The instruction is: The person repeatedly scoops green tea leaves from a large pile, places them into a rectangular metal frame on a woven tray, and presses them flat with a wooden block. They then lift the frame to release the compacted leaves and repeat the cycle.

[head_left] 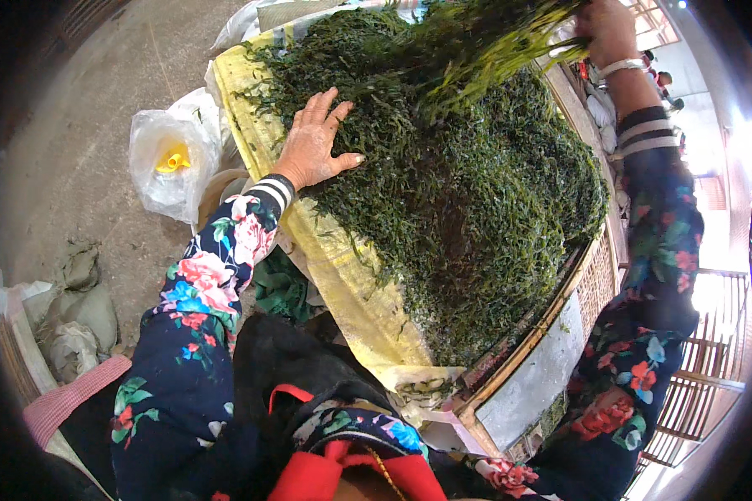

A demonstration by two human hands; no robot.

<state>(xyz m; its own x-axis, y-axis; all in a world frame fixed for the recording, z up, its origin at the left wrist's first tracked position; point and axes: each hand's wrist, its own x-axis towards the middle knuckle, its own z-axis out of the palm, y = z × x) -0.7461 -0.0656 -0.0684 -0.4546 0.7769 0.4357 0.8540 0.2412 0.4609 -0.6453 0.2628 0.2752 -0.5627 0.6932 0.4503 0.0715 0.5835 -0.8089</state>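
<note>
A large heap of wet-looking dark green strands, resembling shredded seaweed, lies on a yellow woven plastic sheet. Fingers spread, my left hand rests at the heap's left edge, its fingertips on the strands and nothing in its grasp. Up at the far right, my right hand, with a bangle at the wrist, is raised above the heap. It grips a bunch of long green strands that trails leftward, blurred by motion. My right fingers are partly cut off by the picture's upper edge.
A wooden-edged table with woven sides borders the heap on the right. To the left, a clear plastic bag with a yellow item inside stands near a bucket. Greenish sacks sit on the floor at far left.
</note>
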